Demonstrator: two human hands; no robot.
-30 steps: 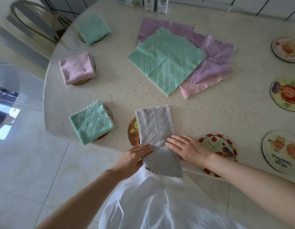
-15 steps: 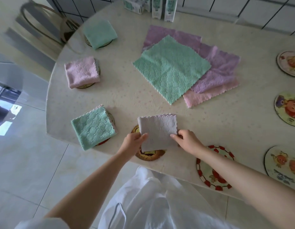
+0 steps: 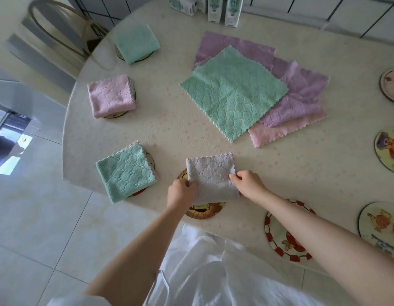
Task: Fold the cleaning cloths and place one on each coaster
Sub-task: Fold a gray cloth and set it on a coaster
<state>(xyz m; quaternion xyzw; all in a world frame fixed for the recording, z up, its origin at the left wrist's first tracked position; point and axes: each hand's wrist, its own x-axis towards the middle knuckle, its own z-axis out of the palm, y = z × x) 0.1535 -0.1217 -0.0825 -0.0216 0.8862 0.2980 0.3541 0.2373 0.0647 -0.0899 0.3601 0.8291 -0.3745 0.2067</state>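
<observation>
Both hands are gripping a folded grey cloth (image 3: 212,178) at its side edges: the left hand (image 3: 180,193) is pinching the left edge, the right hand (image 3: 247,184) is pinching the right edge, each clamped on fabric. The cloth is lying partly over a brown-rimmed coaster (image 3: 205,210) at the near edge of the bench (image 3: 169,133), with the coaster's front arc showing below the cloth, so it is sitting too far back.

To finish the step well, the person is best drawing the cloth slightly toward the body until it is centred on the coaster, keeping the layers aligned, then pressing it flat before letting go; a one-sided release is likely to skew the fold.

Three coasters on the left are already carrying folded cloths: a green one (image 3: 126,175), a pink one (image 3: 111,96) and a far green one (image 3: 135,44). Unfolded cloths (image 3: 233,91) are lying stacked mid-bench, and bare coasters are waiting on the right, the nearest red-bordered (image 3: 284,239).

Cartons (image 3: 232,9) at the far edge are bearing print too blurred to read; the writing on the coasters is likewise illegible.
</observation>
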